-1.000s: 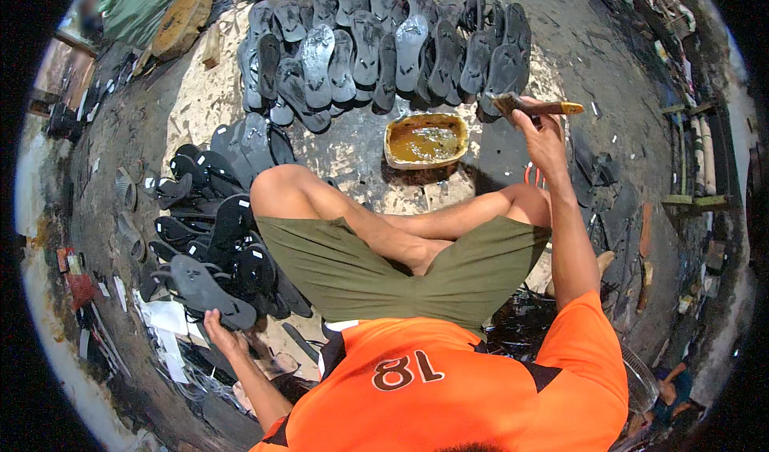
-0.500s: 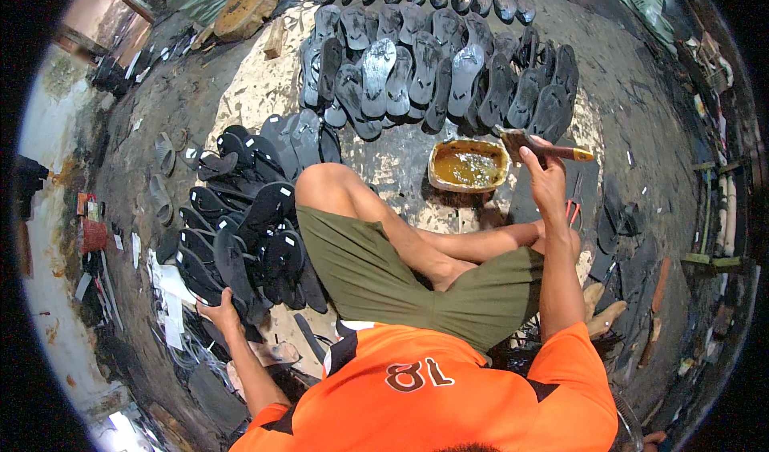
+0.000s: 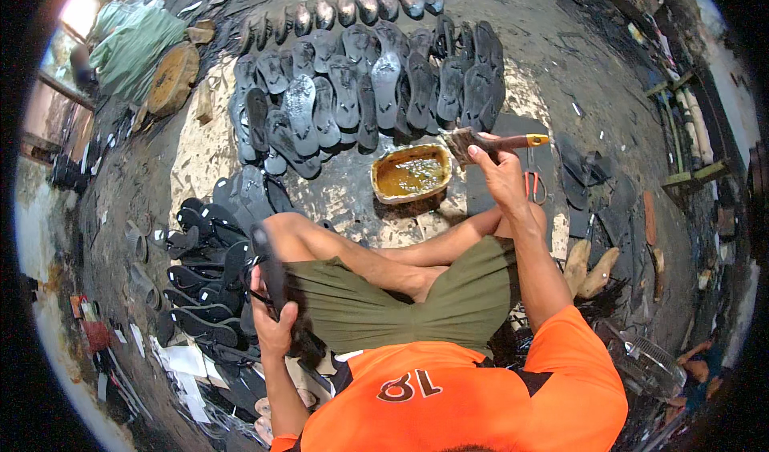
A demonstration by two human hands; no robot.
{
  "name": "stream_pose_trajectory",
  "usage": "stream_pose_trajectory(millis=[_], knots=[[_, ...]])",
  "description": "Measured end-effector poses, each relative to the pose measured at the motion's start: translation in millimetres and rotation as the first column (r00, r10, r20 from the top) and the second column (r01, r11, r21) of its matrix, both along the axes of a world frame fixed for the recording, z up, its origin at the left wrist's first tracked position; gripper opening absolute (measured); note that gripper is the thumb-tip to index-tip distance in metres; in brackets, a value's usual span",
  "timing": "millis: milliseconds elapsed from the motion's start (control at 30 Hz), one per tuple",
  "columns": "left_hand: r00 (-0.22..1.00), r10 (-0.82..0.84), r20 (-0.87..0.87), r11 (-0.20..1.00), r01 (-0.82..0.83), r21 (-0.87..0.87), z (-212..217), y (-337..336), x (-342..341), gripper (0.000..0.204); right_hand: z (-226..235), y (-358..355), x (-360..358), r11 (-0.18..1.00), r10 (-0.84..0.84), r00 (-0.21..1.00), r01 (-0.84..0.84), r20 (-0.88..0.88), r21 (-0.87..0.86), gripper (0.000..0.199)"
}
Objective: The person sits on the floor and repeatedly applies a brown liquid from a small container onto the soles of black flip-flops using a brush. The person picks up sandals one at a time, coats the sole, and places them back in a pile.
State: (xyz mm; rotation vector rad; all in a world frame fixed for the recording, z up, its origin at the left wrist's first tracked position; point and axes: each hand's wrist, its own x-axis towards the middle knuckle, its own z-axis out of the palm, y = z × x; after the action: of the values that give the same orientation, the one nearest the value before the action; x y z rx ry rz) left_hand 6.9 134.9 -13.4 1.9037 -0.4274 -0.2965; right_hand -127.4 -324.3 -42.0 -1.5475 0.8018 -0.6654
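In my right hand [image 3: 502,172] is a wide paintbrush [image 3: 513,143] with dark bristles and a brown, yellow-tipped handle. My fingers pinch it near the bristles, which point left. Just left of the bristles stands a rectangular tub [image 3: 411,175] of shiny amber-brown liquid. My left hand [image 3: 273,314] grips a black flip-flop [image 3: 270,268] raised on edge beside my left knee. Below and left of it lies a pile of black flip-flops [image 3: 204,280], some bearing small white stickers.
Rows of dark sandals and soles [image 3: 344,92] spread beyond the tub. Orange-handled scissors [image 3: 535,186] lie right of it. Wooden foot forms [image 3: 587,269] rest by my right elbow. A round wooden block [image 3: 172,80] sits far left, and white paper [image 3: 186,364] lies near my left forearm.
My left hand has lifted a flip-flop from the pile and brought it up toward my knee. My right hand still holds the brush by the tub. The whole view has shifted.
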Motion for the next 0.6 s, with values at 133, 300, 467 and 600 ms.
stream_pose_trajectory(millis=[133,300,467,600], knots=[[0.923,-0.002,0.384,0.843,-0.205,0.497,10.3,-7.4,-1.2,0.079,3.6,0.0,-7.7,0.999,-0.038,0.999,0.038,0.023,-0.006,0.041],[0.861,0.18,0.476,0.982,-0.185,-0.037,-14.8,-16.7,-6.2,0.063,1.2,-1.7,-5.1,0.998,-0.047,0.998,0.045,0.038,0.046,0.042],[0.859,-0.071,0.507,0.976,-0.045,0.212,-18.2,-16.5,-1.5,0.036,-4.7,5.3,-7.6,0.917,-0.2,0.937,0.076,0.287,0.391,0.032],[0.916,-0.015,0.401,0.999,0.033,-0.038,9.4,-38.0,23.7,0.046,25.6,21.0,-2.3,0.82,-0.382,0.817,0.084,0.432,0.566,0.012]])
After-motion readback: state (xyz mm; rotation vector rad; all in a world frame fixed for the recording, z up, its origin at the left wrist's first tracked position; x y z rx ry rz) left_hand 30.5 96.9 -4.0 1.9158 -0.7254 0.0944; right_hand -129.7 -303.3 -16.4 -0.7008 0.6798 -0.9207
